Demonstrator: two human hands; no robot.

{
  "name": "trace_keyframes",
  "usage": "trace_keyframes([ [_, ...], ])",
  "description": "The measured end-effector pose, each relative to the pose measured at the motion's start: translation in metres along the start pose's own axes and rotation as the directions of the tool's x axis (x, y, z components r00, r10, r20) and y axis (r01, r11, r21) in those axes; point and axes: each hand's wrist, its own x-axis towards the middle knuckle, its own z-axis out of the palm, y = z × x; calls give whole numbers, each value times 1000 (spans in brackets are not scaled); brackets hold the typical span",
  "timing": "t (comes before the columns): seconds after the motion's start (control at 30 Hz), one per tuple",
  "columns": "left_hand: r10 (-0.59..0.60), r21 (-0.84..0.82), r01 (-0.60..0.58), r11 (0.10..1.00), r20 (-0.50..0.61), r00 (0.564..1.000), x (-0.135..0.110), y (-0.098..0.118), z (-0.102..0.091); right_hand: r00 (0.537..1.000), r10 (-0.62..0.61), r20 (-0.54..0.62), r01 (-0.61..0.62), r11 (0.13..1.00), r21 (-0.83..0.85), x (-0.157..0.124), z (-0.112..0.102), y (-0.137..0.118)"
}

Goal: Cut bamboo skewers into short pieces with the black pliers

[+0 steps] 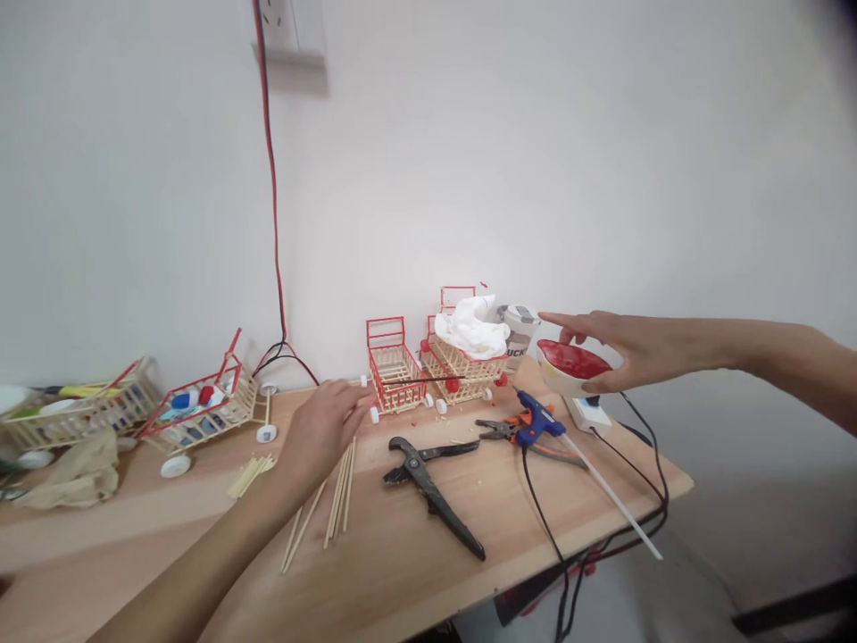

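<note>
My right hand [606,344] grips a small white bowl [557,379] by its rim, with the index finger stretched out to the left. Red paint [576,359] coats the bowl's inside. My left hand [331,420] is closed, its fingertips pinching a thin dark stick [428,380] that points right, across the front of a small wooden shopping cart [395,364]. Red colours this cart's handle, upper rim and front edges; its wheels are white. Just behind it stands a second little cart [461,368] with a white cloth [474,329] on top.
Black pliers-like cutters [428,482], orange-handled pliers [499,430] and a blue glue gun [539,421] lie right of centre. Thin wooden sticks [340,496] lie below my left hand. Filled carts [201,413] stand at left. Black cables [660,464] hang over the right edge.
</note>
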Motion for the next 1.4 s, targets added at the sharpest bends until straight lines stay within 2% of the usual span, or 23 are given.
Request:
trace_keyframes([
  [0.1,162,21,-161,987,-43,986,34,25,16,998,-59,-20,59,998,2,7,-10,-23],
  [0.2,181,64,-178,982,-40,983,57,40,44,991,-129,-29,128,992,-11,19,-18,-43],
  [0.37,190,71,-189,979,-15,982,76,44,83,962,-269,-36,268,963,-30,49,-28,-70],
  [0.5,230,58,-228,972,-23,973,83,43,92,944,-323,-71,321,946,-38,81,-30,-84],
  [0.63,257,43,-255,966,-44,965,79,37,88,945,-320,-75,317,947,-42,117,-25,-91],
  [0.77,294,-57,-307,950,-172,940,69,24,75,926,-369,-82,368,929,-31,151,-17,-94],
  [0.93,236,-203,-335,920,-395,888,50,14,39,923,-370,-109,366,929,-50,179,-8,-100],
  [1.07,110,-219,-256,942,-519,848,26,3,7,912,-395,-109,390,918,-68,193,7,-104],
  [1.13,49,-208,-187,960,-531,846,14,-6,-1,899,-424,-103,419,905,-71,201,19,-105],
  [1.23,2,-167,-104,981,-518,855,0,-22,0,892,-443,-93,436,896,-90,210,38,-107],
  [1.4,69,-29,-88,996,-401,913,-14,-48,16,896,-444,-20,440,892,-109,213,53,-120],
])
